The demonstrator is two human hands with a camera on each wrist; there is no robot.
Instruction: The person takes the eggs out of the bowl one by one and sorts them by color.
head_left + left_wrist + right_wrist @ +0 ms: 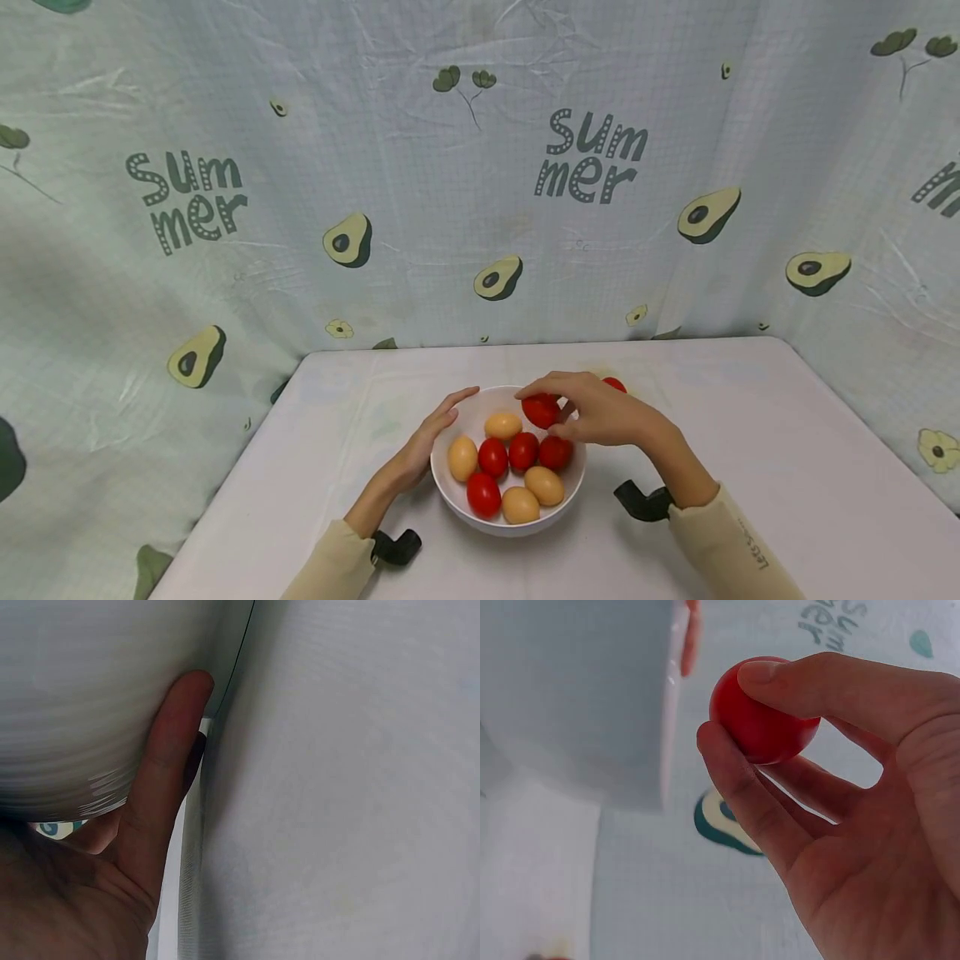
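A white bowl (504,528) holds several red eggs (483,496) and several yellow-tan eggs (521,505). My left hand (422,447) rests along the bowl's left side, its fingers fairly straight against the outer wall; the left wrist view shows a finger (161,761) lying on that wall. Over the bowl's back right part, my right hand (603,410) pinches a red egg (761,731) between thumb and fingers. In the right wrist view this egg is level with the bowl (577,697) and beside its rim.
Behind my right hand, another red egg (615,384) shows partly on the white table (720,433). A pale cloth (420,183) printed with avocados and lettering hangs behind the table and along its sides. Black wrist mounts (397,547) stick out from both sleeves.
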